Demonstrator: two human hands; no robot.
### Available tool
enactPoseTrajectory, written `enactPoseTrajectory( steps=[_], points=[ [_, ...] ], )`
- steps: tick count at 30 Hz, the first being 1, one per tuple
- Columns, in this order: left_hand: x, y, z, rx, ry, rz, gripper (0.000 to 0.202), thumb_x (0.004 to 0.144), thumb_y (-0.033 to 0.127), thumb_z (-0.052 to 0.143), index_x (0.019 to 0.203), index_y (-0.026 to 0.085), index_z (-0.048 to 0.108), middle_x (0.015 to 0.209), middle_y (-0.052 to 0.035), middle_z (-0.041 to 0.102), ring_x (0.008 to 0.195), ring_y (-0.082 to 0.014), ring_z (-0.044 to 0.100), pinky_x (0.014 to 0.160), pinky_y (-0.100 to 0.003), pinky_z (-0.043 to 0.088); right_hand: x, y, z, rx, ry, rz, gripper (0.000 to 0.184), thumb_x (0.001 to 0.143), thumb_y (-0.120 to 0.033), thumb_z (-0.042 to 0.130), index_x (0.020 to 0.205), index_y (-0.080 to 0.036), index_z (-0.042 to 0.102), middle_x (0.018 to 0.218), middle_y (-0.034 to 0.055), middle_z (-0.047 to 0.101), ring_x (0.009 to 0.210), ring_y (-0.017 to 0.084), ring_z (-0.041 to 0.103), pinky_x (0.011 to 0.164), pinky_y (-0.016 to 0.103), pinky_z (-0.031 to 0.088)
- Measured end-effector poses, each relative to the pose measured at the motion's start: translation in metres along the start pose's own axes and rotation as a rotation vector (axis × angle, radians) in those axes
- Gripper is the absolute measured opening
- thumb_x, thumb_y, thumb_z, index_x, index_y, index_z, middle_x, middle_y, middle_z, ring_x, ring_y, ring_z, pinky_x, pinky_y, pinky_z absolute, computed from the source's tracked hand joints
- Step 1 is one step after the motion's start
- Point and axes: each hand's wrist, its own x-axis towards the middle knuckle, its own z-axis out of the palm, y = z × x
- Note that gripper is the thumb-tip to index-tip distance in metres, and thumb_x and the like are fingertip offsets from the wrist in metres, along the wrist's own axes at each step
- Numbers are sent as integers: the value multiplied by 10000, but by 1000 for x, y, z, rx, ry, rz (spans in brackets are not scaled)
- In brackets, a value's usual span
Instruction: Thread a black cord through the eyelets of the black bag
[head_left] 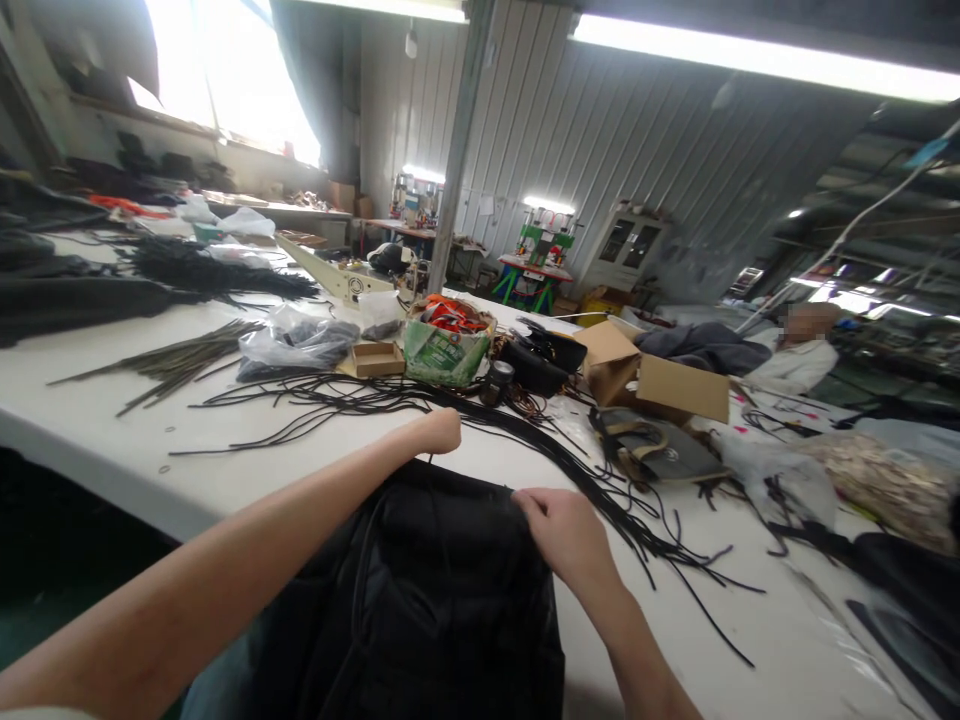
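Observation:
A large black fabric bag [457, 590] stands upright at the table's near edge, directly in front of me. My left hand [441, 432] is closed in a fist just above its top rim. From that fist a thin dark cord runs down onto the bag; the fingers' far side is hidden. At the bag's upper right corner, my right hand [562, 530] pinches the top edge between thumb and fingers. Behind the bag, a long bundle of black cords [540, 440] lies curved across the white table [262, 540].
Beyond the cords stand a green bag [442, 352] with orange material, a small cardboard tray [378, 359] and an open carton [682, 385]. Olive strips [176, 362] lie left. A grey-and-tan bag [660, 445] lies right. A person [799, 355] sits at the far right.

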Motion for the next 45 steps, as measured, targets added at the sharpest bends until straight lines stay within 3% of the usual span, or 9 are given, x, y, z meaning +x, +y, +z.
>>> enactPoseTrajectory(
  steps=[3, 6, 10, 15, 22, 30, 35, 40, 45],
  points=[
    [11, 19, 22, 84, -46, 54, 284, 1063, 409, 726, 1194, 157, 736, 1247, -108, 744, 1125, -255, 725, 1021, -480, 623, -5, 5, 9, 39, -25, 13, 333, 1003, -369, 659, 754, -258, 851, 835, 103, 825, 799, 283, 714, 660, 345, 344],
    [13, 26, 36, 113, -101, 106, 296, 1064, 437, 719, 1126, 149, 749, 1166, -90, 764, 1086, -252, 737, 1016, -482, 619, -4, 10, 18, 139, -84, -45, 275, 997, -339, 647, 862, -264, 875, 892, 59, 844, 848, 257, 745, 722, 312, 439],
    [11, 22, 37, 94, -217, 166, 245, 1016, 397, 779, 1070, 158, 785, 1085, -65, 800, 1047, -249, 755, 1029, -474, 604, 3, 18, 26, 228, -114, -78, 281, 993, -338, 625, 905, -250, 876, 913, 27, 850, 858, 241, 765, 768, 295, 488],
    [12, 17, 36, 9, -295, 189, 176, 947, 230, 772, 1101, 179, 840, 992, -35, 832, 1007, -246, 767, 1026, -439, 580, 8, 21, 34, 186, -60, -25, 312, 973, -323, 632, 760, -224, 837, 735, 43, 792, 720, 224, 711, 693, 307, 422],
    [12, 17, 42, -108, -310, 84, 164, 926, 228, 764, 1053, 156, 839, 950, -48, 827, 836, -213, 749, 846, -373, 599, 8, 12, 27, 73, -5, 29, 320, 975, -281, 650, 697, -205, 790, 718, 55, 776, 684, 199, 669, 653, 313, 354],
    [9, 21, 43, -190, -311, 23, 109, 921, 239, 794, 990, 162, 829, 857, -16, 796, 758, -194, 709, 790, -343, 574, 9, 4, 26, -32, -19, 57, 290, 989, -268, 669, 752, -216, 827, 787, 70, 815, 713, 201, 692, 640, 308, 332],
    [7, 24, 44, -206, -358, -85, 149, 992, 294, 788, 1010, 146, 781, 831, 7, 749, 673, -152, 671, 705, -311, 584, 11, -6, 31, -94, -27, 24, 311, 1025, -303, 647, 796, -236, 846, 883, 88, 843, 786, 224, 722, 642, 322, 290],
    [12, 29, 51, -155, -459, -204, 266, 1029, 401, 780, 1010, 138, 743, 858, -8, 733, 710, -156, 698, 700, -316, 619, 9, -10, 35, -116, -62, 20, 348, 1037, -335, 641, 766, -246, 840, 833, 82, 830, 766, 231, 719, 622, 324, 266],
    [13, 34, 55, -89, -462, -203, 277, 1043, 417, 763, 1029, 142, 731, 907, -18, 738, 757, -163, 710, 736, -330, 633, 9, -7, 40, -77, -77, 34, 338, 1037, -344, 637, 792, -252, 851, 857, 88, 833, 797, 252, 733, 635, 329, 292]
  ],
)
